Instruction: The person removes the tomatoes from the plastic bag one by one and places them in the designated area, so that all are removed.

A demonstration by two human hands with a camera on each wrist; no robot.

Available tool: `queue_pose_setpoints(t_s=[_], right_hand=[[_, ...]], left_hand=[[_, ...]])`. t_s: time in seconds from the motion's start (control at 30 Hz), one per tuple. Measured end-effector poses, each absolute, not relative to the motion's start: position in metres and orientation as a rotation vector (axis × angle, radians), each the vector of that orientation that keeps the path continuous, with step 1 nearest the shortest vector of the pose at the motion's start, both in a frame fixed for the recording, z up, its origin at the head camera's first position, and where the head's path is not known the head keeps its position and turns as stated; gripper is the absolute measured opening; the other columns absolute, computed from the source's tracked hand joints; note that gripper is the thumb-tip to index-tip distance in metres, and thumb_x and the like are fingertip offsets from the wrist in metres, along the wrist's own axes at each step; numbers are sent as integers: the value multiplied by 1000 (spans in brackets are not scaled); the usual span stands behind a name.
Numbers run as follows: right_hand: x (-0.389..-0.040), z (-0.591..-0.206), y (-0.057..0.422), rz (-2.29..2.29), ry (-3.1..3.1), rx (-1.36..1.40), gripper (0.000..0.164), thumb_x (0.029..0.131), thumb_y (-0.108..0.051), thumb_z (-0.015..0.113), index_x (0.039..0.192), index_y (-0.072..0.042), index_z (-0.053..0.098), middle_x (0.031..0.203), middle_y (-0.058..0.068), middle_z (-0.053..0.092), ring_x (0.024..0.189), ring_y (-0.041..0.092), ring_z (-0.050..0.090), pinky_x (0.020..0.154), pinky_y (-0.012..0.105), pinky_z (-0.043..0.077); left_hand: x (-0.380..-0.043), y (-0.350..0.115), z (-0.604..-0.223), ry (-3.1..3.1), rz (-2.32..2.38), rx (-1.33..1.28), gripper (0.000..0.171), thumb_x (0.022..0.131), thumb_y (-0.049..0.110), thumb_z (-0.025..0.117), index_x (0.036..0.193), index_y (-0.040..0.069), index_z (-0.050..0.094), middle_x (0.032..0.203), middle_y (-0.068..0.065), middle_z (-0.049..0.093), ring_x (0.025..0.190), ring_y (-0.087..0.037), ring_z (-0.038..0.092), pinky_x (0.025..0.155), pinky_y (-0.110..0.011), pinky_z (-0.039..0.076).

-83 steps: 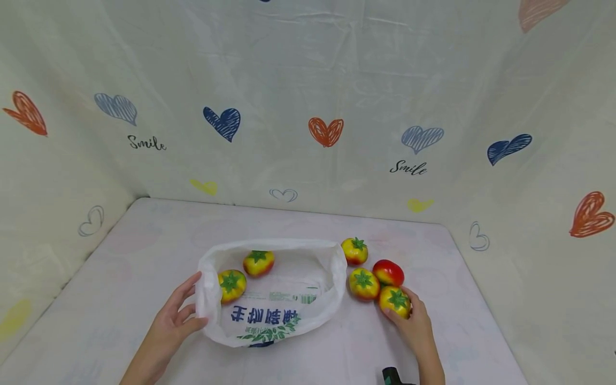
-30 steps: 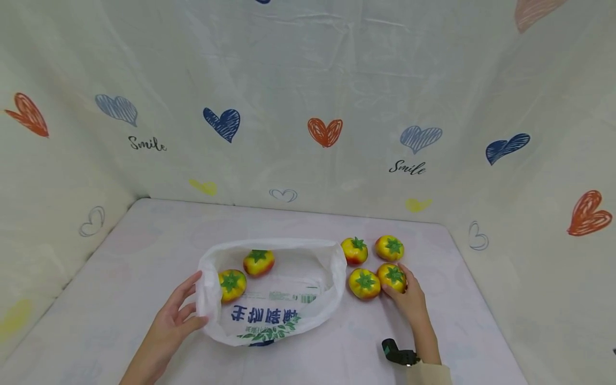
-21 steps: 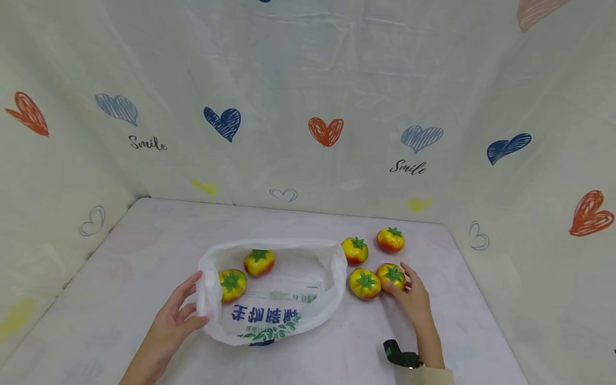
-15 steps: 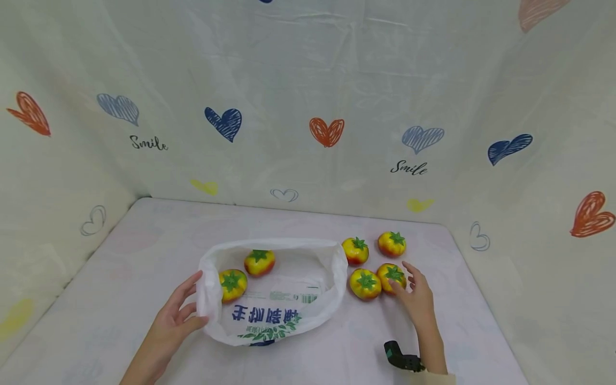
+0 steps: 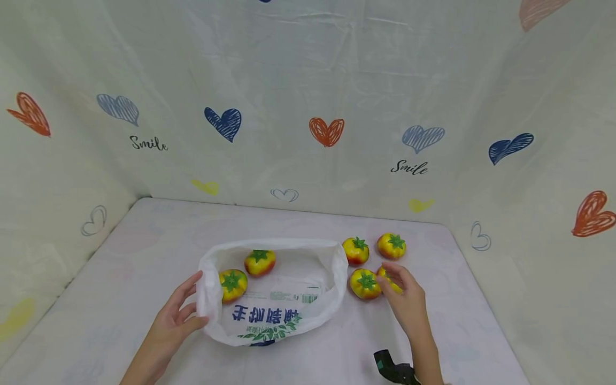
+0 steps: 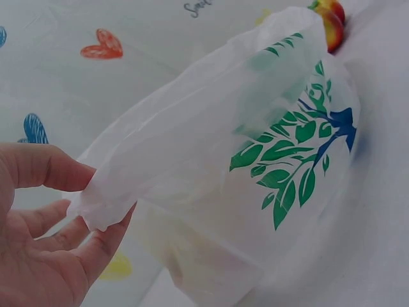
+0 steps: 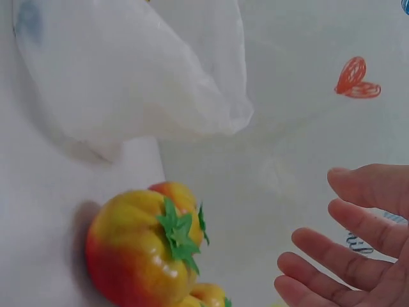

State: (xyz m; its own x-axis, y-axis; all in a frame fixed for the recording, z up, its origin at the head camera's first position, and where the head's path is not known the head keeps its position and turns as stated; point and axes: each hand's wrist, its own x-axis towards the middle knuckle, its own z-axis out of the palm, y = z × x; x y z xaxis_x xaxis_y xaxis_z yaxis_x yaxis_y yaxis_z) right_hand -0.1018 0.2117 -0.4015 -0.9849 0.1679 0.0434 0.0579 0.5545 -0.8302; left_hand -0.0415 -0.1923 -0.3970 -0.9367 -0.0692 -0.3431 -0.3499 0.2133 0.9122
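Observation:
My left hand (image 5: 173,318) pinches the left rim of a white plastic bag (image 5: 339,283) printed with green leaves. Two yellow-and-red toy tomatoes lie inside the bag, one tomato (image 5: 232,286) by the left wall and another tomato (image 5: 259,264) at the back. My right hand (image 5: 408,302) hovers with loosely spread fingers over a tomato (image 5: 389,279), partly hiding it in the head view. Touching it on the left is another tomato (image 5: 363,284). In the right wrist view the hand (image 7: 358,252) holds nothing and stands apart from the tomatoes (image 7: 137,249).
Farther back lie two more tomatoes, one (image 5: 356,251) against the bag's right side and one (image 5: 392,246) to its right. A pale table (image 5: 173,230) meets a curtain (image 5: 289,69) printed with hearts. A black wrist camera (image 5: 394,369) sits on the right forearm.
The red-side-up tomato was turned green-top-up and moved to the back right; the near one was pushed back beside its neighbour. My right hand released it and lifted leftward. Left hand stayed still.

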Motion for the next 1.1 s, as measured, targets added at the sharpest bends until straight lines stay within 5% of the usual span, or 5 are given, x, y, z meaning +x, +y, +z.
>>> queue_pose_setpoints(t_s=[0.53, 0.97, 1.1], right_hand=[[-100, -382, 157, 1514, -2660, 109, 36, 84, -23, 67, 118, -14, 60, 120, 3, 60, 113, 26, 56, 97, 46, 47], [-123, -384, 111, 1595, -2799, 483, 41, 87, -28, 64, 124, -12, 57, 127, 8, 57, 116, 28, 53, 101, 48, 43], [-135, -389, 96, 1582, -2849, 637, 44, 88, -27, 62, 127, -9, 54, 130, 11, 55, 117, 30, 53, 100, 47, 43]], left_hand=[[-41, -192, -396, 2280, 1766, -409, 81, 85, 6, 61, 150, 26, 15, 148, -16, 19, 110, -19, 54, 90, -33, 52], [-40, -193, -398, 2268, 1804, -369, 81, 85, 5, 61, 149, 26, 16, 148, -16, 19, 104, -7, 55, 88, -29, 53], [-41, -192, -397, 2273, 1789, -382, 81, 85, 4, 60, 149, 26, 15, 148, -16, 19, 109, -15, 55, 89, -30, 52]])
